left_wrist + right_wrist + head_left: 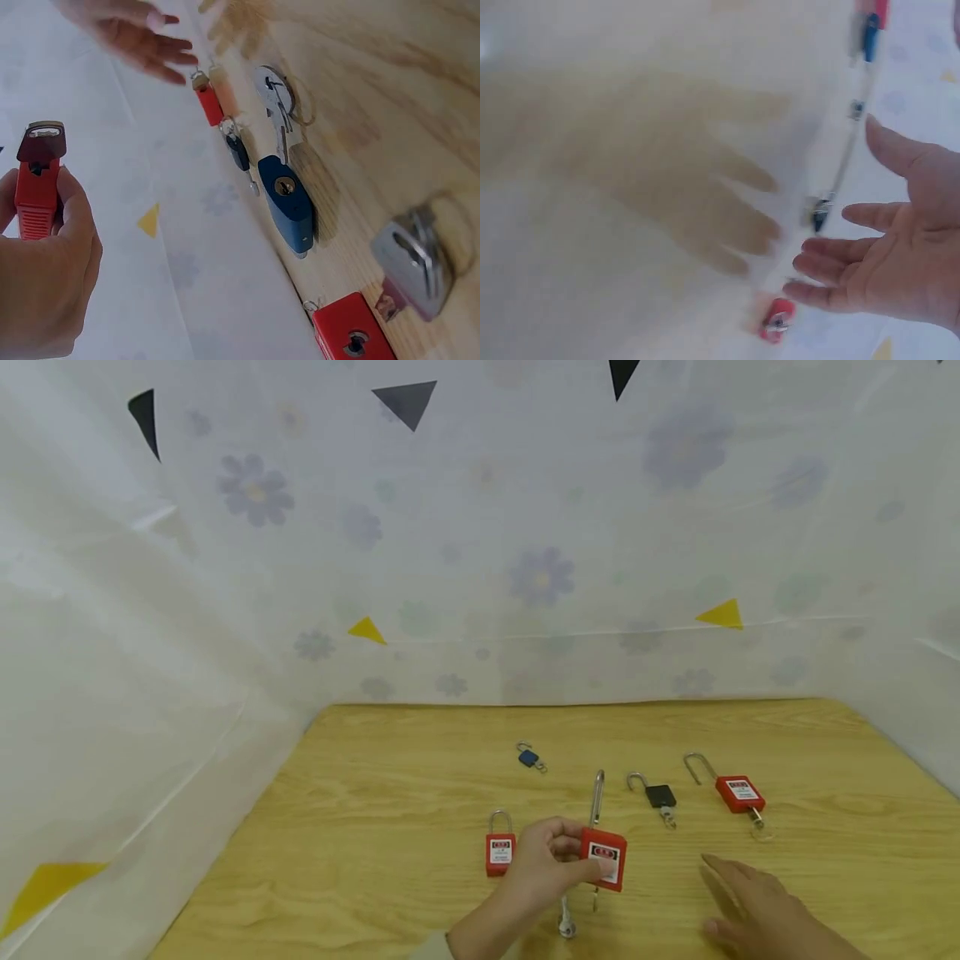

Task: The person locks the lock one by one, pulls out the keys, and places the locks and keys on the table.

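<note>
Pinching the held red padlock (604, 850) between thumb and curled fingers, your left hand (538, 864) had it above the bench (360, 827), its shackle (596, 802) open and 1 inserted key (41, 150) at its base. The body looked stiff, fairly light and hardly fragile, though probably smooth enough to slip; its flat faces seemed the best grip, clear of shackle and key. Just below showed 1 silver key (567, 929); whether it was linked could not be told. Your right hand (761, 902) hovered apart, empty, its fingers spread and loosely extended. Farther out lay 4 more padlocks: 1 near red padlock (500, 856) beside your left hand, its shackle looking closed, then 1 blue padlock (528, 758), 1 black padlock (661, 796) and 1 far red padlock (740, 794), these 3 with shackles open. Metal keys (270, 81) lay by their bases, too small to count surely. You had 5 padlocks altogether: 3 red, 1 blue, 1 black.
</note>
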{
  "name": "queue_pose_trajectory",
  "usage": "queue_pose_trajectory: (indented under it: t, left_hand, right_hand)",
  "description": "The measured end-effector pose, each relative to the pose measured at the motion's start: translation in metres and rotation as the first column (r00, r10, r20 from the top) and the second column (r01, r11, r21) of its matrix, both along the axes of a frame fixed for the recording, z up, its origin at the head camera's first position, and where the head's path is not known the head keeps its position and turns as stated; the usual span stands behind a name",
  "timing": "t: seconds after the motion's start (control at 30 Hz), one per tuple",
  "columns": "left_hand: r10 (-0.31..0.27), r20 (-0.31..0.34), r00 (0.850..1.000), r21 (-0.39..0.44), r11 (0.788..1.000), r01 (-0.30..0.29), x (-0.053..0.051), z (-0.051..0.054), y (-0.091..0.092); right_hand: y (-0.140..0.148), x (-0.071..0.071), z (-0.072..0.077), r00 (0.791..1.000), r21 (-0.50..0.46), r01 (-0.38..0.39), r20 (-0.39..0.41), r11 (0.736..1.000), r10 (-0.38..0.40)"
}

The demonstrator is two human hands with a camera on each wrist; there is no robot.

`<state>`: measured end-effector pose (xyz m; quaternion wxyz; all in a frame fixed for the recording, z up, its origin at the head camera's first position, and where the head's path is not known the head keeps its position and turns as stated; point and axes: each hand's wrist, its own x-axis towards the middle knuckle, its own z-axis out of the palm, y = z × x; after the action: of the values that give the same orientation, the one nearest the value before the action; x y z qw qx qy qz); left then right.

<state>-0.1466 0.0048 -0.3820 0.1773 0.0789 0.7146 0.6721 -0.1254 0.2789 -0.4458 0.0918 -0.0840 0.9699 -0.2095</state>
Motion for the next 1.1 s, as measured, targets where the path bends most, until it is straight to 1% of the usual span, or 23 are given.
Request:
queue_pose_trajectory:
  t: [0.07,0.1,0.13,0.2,0.23,0.3,0.37,0.4,0.47,0.57,0.6,0.7,0.77,0.93,1.0,1.1]
  left_hand:
    - [-0.010,0.005,1.000,0.001,1.000,0.010,0.002,0.002,0.001]
    - [-0.017,0.010,1.000,-0.001,1.000,0.017,0.004,0.002,0.001]
    - [-0.024,0.016,1.000,-0.004,1.000,0.024,0.005,0.003,0.001]
    - [-0.041,0.028,0.999,-0.005,0.999,0.041,0.008,0.004,0.001]
    - [-0.050,0.037,0.998,-0.001,0.999,0.050,0.010,0.004,0.001]
    - [-0.061,0.051,0.997,0.007,0.998,0.061,0.014,0.004,0.002]
    - [-0.068,0.055,0.996,0.023,0.998,0.066,0.017,0.004,0.003]
    - [-0.071,0.058,0.996,0.031,0.997,0.070,0.018,0.004,0.003]
    - [-0.072,0.050,0.996,0.033,0.997,0.070,0.019,0.003,0.003]
    - [-0.066,0.035,0.997,0.023,0.998,0.065,0.021,0.002,0.003]
    - [-0.064,0.033,0.997,0.019,0.998,0.063,0.021,0.002,0.002]
    - [-0.050,0.026,0.998,0.012,0.999,0.050,0.022,0.001,0.002]
    - [-0.038,0.018,0.999,0.011,0.999,0.038,0.023,0.001,0.002]
    - [-0.009,-0.016,1.000,0.016,1.000,0.009,0.026,0.000,0.003]
    - [-0.003,-0.021,1.000,0.024,1.000,0.004,0.027,0.000,0.003]
    - [0.004,-0.019,1.000,0.037,0.999,-0.004,0.027,-0.002,0.003]
  right_hand:
    - [-0.013,-0.004,0.017,0.998,-0.138,-0.002,-0.065,0.990,-0.007]
    - [-0.020,-0.007,0.026,0.994,-0.214,-0.017,-0.109,0.977,-0.006]
    - [-0.028,-0.009,0.033,0.986,-0.279,-0.038,-0.166,0.960,-0.010]
    - [-0.045,-0.011,0.045,0.957,-0.386,-0.117,-0.291,0.915,-0.001]
    - [-0.053,-0.013,0.051,0.946,-0.445,-0.154,-0.323,0.882,0.002]
    - [-0.068,-0.014,0.059,0.930,-0.550,-0.223,-0.368,0.805,0.006]
    - [-0.080,-0.015,0.064,0.913,-0.623,-0.278,-0.407,0.731,0.001]
    - [-0.084,-0.015,0.065,0.908,-0.649,-0.288,-0.418,0.704,-0.014]
    - [-0.091,-0.015,0.067,0.898,-0.679,-0.280,-0.435,0.679,-0.065]
    - [-0.095,-0.012,0.069,0.896,-0.714,-0.233,-0.422,0.661,-0.139]
    - [-0.096,-0.011,0.070,0.897,-0.723,-0.210,-0.410,0.658,-0.164]
    - [-0.097,-0.008,0.073,0.887,-0.731,-0.183,-0.411,0.658,-0.209]
    - [-0.099,-0.006,0.075,0.875,-0.730,-0.173,-0.422,0.661,-0.237]
    - [-0.104,-0.002,0.080,0.841,-0.712,-0.160,-0.461,0.684,-0.283]
    - [-0.106,0.000,0.082,0.831,-0.706,-0.160,-0.474,0.690,-0.292]
    - [-0.108,0.002,0.083,0.819,-0.704,-0.164,-0.488,0.691,-0.302]
